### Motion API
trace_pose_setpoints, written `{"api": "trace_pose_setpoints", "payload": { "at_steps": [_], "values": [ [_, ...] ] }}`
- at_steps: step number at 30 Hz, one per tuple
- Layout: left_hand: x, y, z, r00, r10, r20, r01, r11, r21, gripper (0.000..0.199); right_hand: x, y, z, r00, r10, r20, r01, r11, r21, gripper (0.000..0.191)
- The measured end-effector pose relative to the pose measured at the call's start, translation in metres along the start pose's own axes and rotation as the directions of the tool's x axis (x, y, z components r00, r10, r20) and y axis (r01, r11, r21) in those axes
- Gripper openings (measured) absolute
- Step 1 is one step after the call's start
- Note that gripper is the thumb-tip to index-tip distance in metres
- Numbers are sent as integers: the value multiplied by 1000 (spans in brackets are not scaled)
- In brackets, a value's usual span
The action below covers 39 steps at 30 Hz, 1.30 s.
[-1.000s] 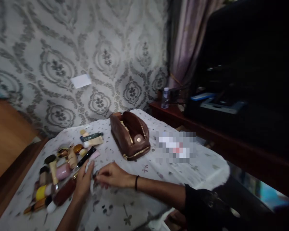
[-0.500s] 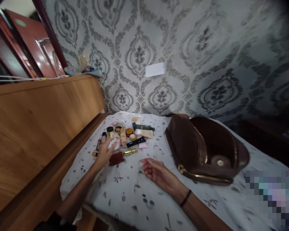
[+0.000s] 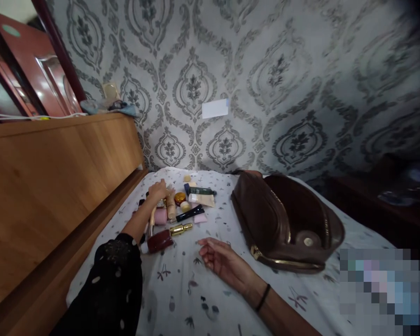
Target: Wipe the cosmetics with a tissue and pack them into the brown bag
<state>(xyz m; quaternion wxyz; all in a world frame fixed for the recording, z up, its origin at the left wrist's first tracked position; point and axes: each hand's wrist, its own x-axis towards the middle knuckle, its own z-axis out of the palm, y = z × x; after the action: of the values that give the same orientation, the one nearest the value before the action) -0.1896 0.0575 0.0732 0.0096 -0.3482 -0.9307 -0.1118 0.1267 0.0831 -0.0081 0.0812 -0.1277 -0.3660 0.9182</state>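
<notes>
Near the cloth's (image 3: 182, 289) far left corner, the left hand (image 3: 157, 190), its grip unclear, could topple crowded cosmetics (image 3: 191, 213) by brushing them, while the right hand (image 3: 224, 261) is loosely open nearer the front edge.

Left hand (image 3: 157, 190) palm down at the end of an outstretched arm; right hand (image 3: 221, 259) half-open, fingers loosely curled.

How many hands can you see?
2. The left hand is at the makeup; the right hand is over the cloth, between the makeup and the bag.
</notes>
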Motion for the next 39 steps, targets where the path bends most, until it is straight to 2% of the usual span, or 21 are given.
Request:
{"api": "trace_pose_setpoints", "payload": {
  "at_steps": [4, 8, 11, 13, 15, 16, 18, 19, 20, 21, 22, 24, 27, 29, 32, 35, 39],
  "values": [
    [3, 9, 0, 998, -10, 59, 8, 999, 40, 72, 0, 0, 1, 1000, -9, 0, 9, 1000, 11, 33],
    [-4, 14, -12, 998, 36, 61, -35, 999, -7, 68, 0, 0, 1, 1000, -14, 8, 14, 1000, 20, 34],
    [-17, 19, -25, 990, 136, 36, -132, 986, -100, 67, 0, -3, 0, 999, -33, 10, 32, 999, 36, 32],
    [-34, 24, -31, 971, 237, 45, -226, 959, -174, 64, 0, -6, -1, 998, -62, 0, 62, 996, 60, 34],
    [-61, 30, -30, 930, 360, 80, -326, 904, -276, 60, 0, -8, -2, 995, -93, -18, 95, 992, 89, 42],
    [-78, 33, -27, 895, 435, 99, -379, 859, -345, 59, 0, -8, -2, 994, -108, -26, 110, 989, 102, 46],
    [-113, 39, -17, 754, 646, 118, -464, 650, -602, 61, 1, -6, -3, 992, -124, -24, 126, 986, 105, 53],
    [-129, 41, -10, 689, 710, 148, -460, 585, -668, 61, 2, -4, -3, 991, -132, -15, 133, 987, 89, 53],
    [-144, 42, -4, 663, 735, 141, -447, 539, -714, 62, 2, -2, -4, 990, -143, -3, 143, 988, 61, 52],
    [-157, 43, 2, 661, 740, 125, -429, 509, -746, 63, 3, 1, -4, 988, -154, 9, 153, 988, 26, 50],
    [-168, 44, 7, 678, 727, 106, -408, 493, -769, 63, 3, 3, -5, 986, -166, 18, 166, 986, -6, 48],
    [-181, 44, 13, 741, 669, 59, -366, 476, -800, 61, 5, 7, -5, 983, -184, 18, 185, 982, -41, 42],
    [-188, 42, 16, 810, 586, -19, -355, 463, -812, 47, 7, 8, -4, 985, -174, -4, 173, 984, -34, 37],
    [-191, 41, 17, 835, 545, -74, -367, 453, -812, 41, 7, 8, -3, 987, -160, -11, 159, 987, -34, 34],
    [-198, 41, 20, 864, 487, -129, -380, 461, -802, 45, 6, 8, -2, 984, -177, -17, 176, 984, -36, 35],
    [-206, 40, 26, 862, 461, -211, -447, 494, -746, 42, 4, 9, -1, 981, -192, -29, 190, 980, -53, 43],
    [-217, 33, 32, 803, 496, -330, -575, 501, -647, 33, 1, 11, 2, 981, -189, -38, 185, 979, -83, 48]
  ]
}}
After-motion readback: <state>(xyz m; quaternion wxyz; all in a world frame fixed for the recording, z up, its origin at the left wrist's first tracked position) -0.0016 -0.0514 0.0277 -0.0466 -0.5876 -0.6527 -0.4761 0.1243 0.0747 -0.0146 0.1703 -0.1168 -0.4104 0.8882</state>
